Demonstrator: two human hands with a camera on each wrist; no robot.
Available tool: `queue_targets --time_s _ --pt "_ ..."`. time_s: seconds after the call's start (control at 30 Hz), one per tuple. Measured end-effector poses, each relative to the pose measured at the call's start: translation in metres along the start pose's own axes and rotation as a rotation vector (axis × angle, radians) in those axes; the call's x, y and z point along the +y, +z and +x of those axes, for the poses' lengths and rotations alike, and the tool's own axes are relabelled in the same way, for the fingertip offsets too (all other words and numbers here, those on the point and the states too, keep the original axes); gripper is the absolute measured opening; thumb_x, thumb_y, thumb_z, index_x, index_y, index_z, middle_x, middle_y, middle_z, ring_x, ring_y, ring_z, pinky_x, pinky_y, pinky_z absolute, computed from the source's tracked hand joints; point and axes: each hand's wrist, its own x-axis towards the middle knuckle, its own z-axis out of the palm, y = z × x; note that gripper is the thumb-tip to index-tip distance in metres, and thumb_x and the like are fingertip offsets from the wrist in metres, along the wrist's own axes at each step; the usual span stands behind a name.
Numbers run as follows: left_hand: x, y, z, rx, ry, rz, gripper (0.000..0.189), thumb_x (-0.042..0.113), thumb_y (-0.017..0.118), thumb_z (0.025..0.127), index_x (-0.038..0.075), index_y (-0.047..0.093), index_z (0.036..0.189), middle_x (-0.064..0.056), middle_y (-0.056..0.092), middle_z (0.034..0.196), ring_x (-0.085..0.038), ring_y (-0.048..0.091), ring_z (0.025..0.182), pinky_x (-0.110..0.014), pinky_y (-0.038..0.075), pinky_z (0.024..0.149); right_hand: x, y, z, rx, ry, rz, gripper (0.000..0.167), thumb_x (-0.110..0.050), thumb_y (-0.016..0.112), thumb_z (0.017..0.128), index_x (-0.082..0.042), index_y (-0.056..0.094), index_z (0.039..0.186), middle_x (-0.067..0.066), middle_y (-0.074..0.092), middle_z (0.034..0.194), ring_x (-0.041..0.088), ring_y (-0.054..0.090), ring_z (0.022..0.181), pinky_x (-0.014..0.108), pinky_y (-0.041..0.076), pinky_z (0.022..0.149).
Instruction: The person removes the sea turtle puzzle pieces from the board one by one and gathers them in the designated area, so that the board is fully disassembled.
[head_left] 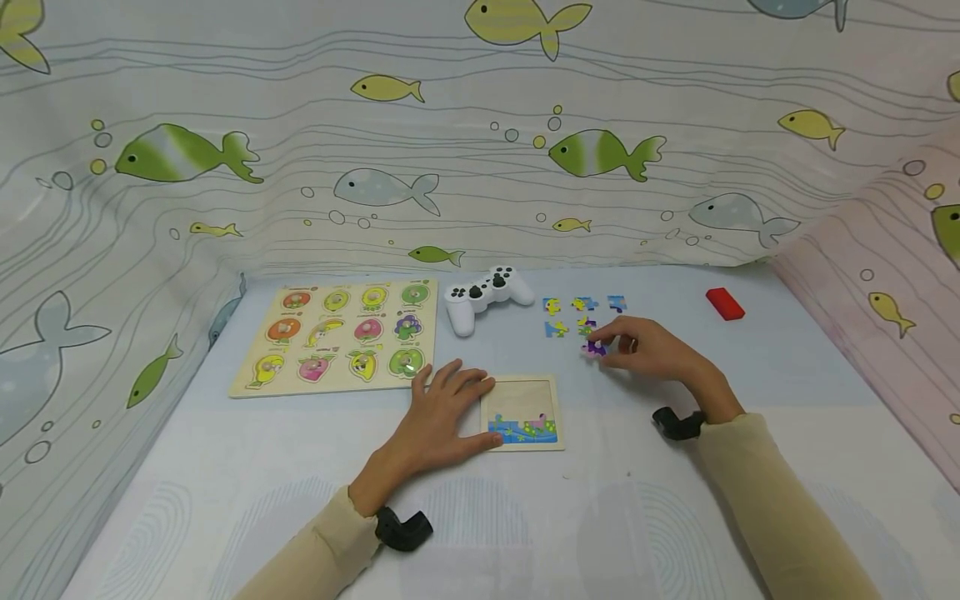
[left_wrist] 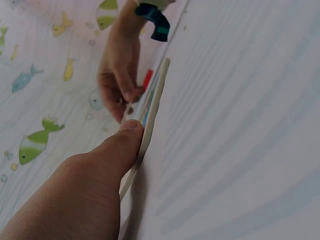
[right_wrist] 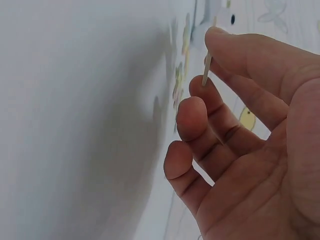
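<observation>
1. The right hand [head_left: 647, 348] has its grip clamped on a puzzle piece [head_left: 595, 349], thumb and fingertip pinching it; I can't tell whether it clears the tabletop [head_left: 600, 517].
2. From that grip, the wooden tray [head_left: 560, 417] lies to the left and nearer the person. The left hand [head_left: 438, 417], fingers spread apart, touches the tray's left side, its thumb near the lower edge.
3. The piece looks purple and pale pink, thin and knobbed, with no clear long axis; loose pieces [head_left: 552, 306] lie just beyond it.
</observation>
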Motion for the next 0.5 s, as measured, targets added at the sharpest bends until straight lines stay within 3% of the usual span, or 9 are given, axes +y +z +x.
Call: queue_targets --time_s 0.5 --pt "0.000 0.001 -0.001 0.014 0.012 0.007 0.078 0.067 0.067 0.084 0.023 0.055 0.147 0.002 0.053 0.149 -0.036 0.036 0.149 -0.068 0.015 0.118 0.024 -0.012 -0.007 0.041 0.168 -0.022 0.040 -0.020 0.074 0.092 -0.013 0.068 0.131 0.013 0.064 0.118 0.026 0.054 0.099 0.030 0.048 0.076"
